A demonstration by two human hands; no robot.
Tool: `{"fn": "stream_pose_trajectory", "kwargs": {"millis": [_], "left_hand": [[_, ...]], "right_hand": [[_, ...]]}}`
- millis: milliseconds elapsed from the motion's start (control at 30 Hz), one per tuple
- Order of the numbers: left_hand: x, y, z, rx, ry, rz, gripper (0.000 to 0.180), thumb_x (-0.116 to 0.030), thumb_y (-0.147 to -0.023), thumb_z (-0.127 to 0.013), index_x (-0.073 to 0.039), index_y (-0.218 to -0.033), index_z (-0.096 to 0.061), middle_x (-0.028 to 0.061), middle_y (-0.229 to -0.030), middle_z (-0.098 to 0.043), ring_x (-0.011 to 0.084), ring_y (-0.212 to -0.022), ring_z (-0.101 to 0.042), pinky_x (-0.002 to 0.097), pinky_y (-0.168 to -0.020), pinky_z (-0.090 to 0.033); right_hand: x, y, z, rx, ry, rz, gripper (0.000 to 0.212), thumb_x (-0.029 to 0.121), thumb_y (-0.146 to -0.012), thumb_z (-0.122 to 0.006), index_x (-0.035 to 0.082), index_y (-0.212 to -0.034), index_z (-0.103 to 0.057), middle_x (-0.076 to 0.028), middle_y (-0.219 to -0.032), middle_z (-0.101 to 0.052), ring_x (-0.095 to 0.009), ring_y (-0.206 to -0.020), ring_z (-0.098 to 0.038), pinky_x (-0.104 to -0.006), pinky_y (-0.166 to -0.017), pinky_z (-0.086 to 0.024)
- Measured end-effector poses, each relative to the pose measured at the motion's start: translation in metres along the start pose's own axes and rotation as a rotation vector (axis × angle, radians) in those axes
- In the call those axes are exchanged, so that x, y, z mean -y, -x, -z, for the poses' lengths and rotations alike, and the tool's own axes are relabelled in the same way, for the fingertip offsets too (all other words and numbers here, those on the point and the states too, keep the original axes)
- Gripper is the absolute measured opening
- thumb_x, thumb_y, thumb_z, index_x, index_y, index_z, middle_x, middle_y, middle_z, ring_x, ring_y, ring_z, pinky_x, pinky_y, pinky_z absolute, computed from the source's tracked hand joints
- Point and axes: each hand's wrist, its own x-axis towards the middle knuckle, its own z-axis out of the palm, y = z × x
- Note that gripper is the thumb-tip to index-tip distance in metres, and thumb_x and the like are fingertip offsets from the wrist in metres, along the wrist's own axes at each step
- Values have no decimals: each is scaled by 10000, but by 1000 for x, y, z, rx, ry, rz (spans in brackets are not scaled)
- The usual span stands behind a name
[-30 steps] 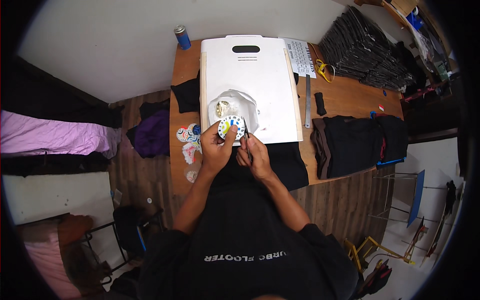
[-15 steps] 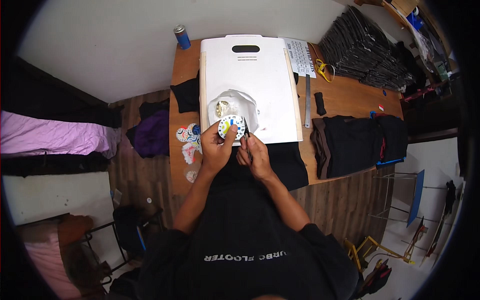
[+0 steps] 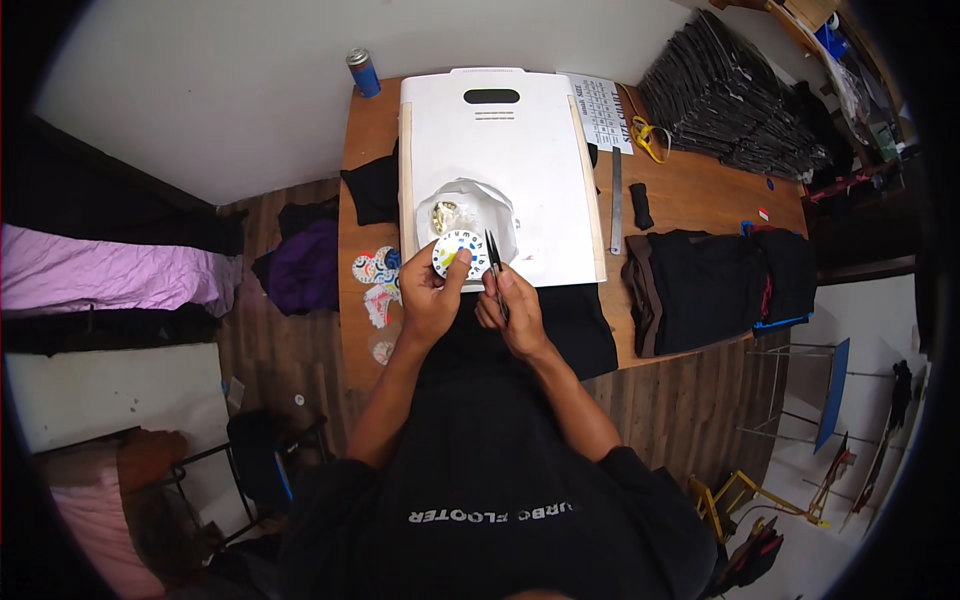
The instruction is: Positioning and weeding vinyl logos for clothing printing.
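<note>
My left hand [image 3: 433,298] pinches a round white printed disc [image 3: 457,257] with blue and yellow shapes and lettering around its rim, thumb on top. To its right, my right hand [image 3: 516,312] grips a slim black tool [image 3: 493,256] with two pointed tips; whether it is snips or tweezers I cannot tell. The tips point away from me, just beside the disc's right edge. Beyond both hands, a white bowl-like container [image 3: 500,215] holds pale scraps and a gold-coloured piece [image 3: 443,216]. It rests on a large white board [image 3: 540,170].
Several round printed pieces [image 3: 377,266] lie on the wooden table [image 3: 625,330] at left. A spray can [image 3: 363,73] stands at the far left corner. A metal ruler [image 3: 616,205], a yellow-handled tool [image 3: 652,140], folded dark clothes [image 3: 690,290] and a tall stack of dark garments [image 3: 735,95] are right.
The disc has turned in my left hand and tilted, its lettering shifting around. The tool's tips have come away from the disc's edge and show more plainly apart.
</note>
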Motion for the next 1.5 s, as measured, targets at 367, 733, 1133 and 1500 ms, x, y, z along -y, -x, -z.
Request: {"fn": "stream_pose_trajectory", "kwargs": {"millis": [367,733,1133,1500], "left_hand": [[-4,5,-2,36,15,-11,157,-106,-958,-651,43,-1002,-666,20,-847,-676,27,-727,-587,183,-594,-456],[-3,8,0,36,26,-4,160,-111,-956,-657,42,-1005,-666,19,-853,-678,24,-728,-586,181,-594,-453],[-1,8,1,101,-28,-7,129,-95,-946,-652,32,-959,-668,-1,-804,-654,7,-675,-532,180,-554,-408],[-4,14,-7,47,-10,3,144,-91,-939,-658,39,-999,-665,11,-814,-666,16,-690,-563,174,-561,-424]], "right_hand": [[-2,2,1,31,13,-10,370,383,-1077,-380,72,-886,-446,44,-552,-310,-61,-455,-250,-238,-469,-247],[-3,5,-2,-14,34,2,364,372,-1081,-371,78,-877,-441,46,-553,-298,-62,-455,-241,-240,-469,-246],[17,-1,-12,-64,-41,130,176,183,-1051,-479,17,-1108,-493,62,-537,-367,-33,-423,-285,-225,-437,-240],[3,2,-17,-88,-77,144,167,174,-1045,-490,27,-1125,-489,55,-548,-383,-34,-421,-299,-223,-430,-254]]}}
